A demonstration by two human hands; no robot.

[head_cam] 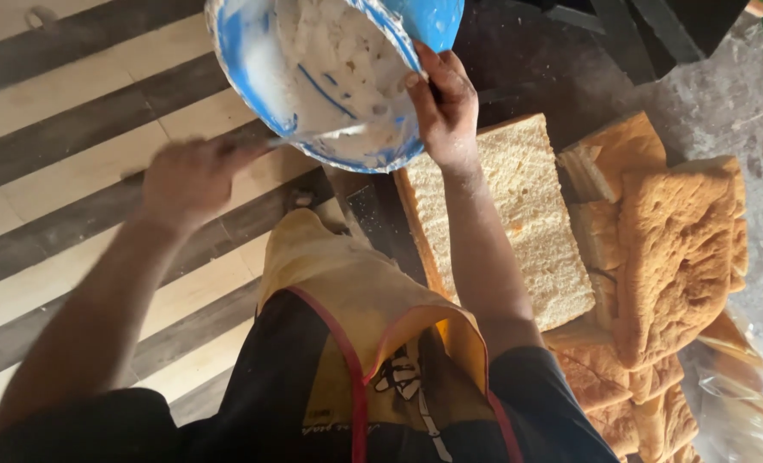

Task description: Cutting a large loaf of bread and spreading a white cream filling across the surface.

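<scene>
Gripping the blue bowl [330, 77] of white cream at its rim, the right hand [441, 107] tilts it; the left hand [188, 180] fingers close on a blurred scraper [313, 137] inside, near the sponge slab [518, 219].

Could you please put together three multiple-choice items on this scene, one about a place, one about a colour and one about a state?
1. Where does the big flat cake slab lie?
A. on the dark counter, below the bowl
B. on the striped floor
C. inside the bowl

2. What colour is the bowl?
A. red
B. blue
C. green

3. How is the bowl held?
A. flat on the counter
B. upside down
C. tilted, its white cream showing

Answers:
1 A: the slab rests on the counter beside the stacked golden pieces.
2 B: its rim shows blue under the white cream.
3 C: the right hand grips the rim, and the left hand holds a tool that reaches into it.
</scene>
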